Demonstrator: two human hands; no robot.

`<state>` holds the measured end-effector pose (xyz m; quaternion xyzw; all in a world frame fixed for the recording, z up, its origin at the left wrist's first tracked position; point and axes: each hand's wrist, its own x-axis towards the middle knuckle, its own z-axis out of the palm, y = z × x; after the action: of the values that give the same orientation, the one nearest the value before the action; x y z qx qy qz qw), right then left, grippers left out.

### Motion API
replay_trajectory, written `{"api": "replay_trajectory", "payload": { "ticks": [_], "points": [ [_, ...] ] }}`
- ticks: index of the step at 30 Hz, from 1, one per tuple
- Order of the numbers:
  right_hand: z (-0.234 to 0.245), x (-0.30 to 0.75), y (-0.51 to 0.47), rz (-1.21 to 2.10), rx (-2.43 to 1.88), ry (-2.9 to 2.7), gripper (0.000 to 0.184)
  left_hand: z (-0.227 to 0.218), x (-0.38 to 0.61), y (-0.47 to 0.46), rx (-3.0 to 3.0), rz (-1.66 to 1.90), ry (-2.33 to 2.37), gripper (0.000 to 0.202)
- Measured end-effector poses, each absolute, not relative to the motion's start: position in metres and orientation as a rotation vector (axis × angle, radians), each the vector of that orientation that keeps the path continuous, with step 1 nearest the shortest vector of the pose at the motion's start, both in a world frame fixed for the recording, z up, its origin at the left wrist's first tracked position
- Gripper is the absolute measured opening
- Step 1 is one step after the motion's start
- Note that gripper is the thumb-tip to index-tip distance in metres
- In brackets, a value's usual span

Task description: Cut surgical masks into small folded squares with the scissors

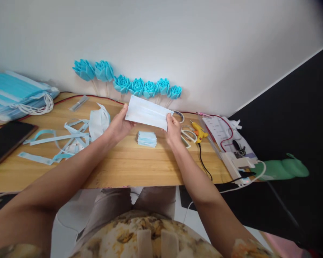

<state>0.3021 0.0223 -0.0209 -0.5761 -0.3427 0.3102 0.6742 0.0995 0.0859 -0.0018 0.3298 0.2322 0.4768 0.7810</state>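
Observation:
A pale rectangular face mask sheet (148, 111), with no ear loops showing, is stretched flat above the table between both hands. My left hand (121, 123) pinches its left end, thumb on top and fingers underneath. At the right end, my right hand (173, 129) grips the sheet the same way. Below it on the wood sits a small stack of cut light-blue pieces (146, 139). Blue-and-white cut strips (67, 139) lie tangled left of my left hand, with a crumpled white piece (99, 122) beside them. White-handled scissors (188, 135) rest just right of my right hand.
Several blue handmade flowers (137, 87) on sticks lean against the wall. A pack of blue masks (16, 94) and a phone (9, 141) lie at the left. At the right are a yellow glue gun (199, 132), a power strip (234, 168) and a green bottle (282, 168).

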Motion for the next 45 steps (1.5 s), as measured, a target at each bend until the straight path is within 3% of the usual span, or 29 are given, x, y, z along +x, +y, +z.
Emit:
{"api": "replay_trajectory", "payload": {
  "ticks": [7,13,21,29,32,38,43,45],
  "points": [
    [-0.015,0.28,0.014,0.903,-1.17,-0.809,0.054,-0.001,0.104,0.061,0.806,0.875,0.328,0.045],
    [-0.012,0.273,0.0,1.231,-1.212,-1.087,0.057,0.005,0.098,0.07,0.609,0.977,0.664,0.023],
    [0.003,0.3,0.005,1.174,-1.105,-0.973,0.068,-0.003,0.083,0.069,0.901,0.541,0.65,0.028],
    [0.011,0.295,-0.006,1.129,-1.216,-1.242,0.048,-0.001,0.075,0.067,1.097,0.216,0.645,0.026],
    [0.012,0.296,-0.003,1.084,-1.268,-1.209,0.041,0.003,0.075,0.069,0.95,0.276,0.672,0.031],
    [0.007,0.303,0.013,0.974,-1.171,-0.845,0.044,0.014,0.091,0.063,0.75,0.61,0.62,0.034],
    [0.0,0.305,0.017,0.873,-1.179,-0.816,0.043,0.006,0.105,0.045,0.847,0.626,0.414,0.065],
    [-0.003,0.303,0.018,0.878,-1.176,-0.851,0.043,0.005,0.108,0.042,0.862,0.68,0.375,0.067]
  ]
}}
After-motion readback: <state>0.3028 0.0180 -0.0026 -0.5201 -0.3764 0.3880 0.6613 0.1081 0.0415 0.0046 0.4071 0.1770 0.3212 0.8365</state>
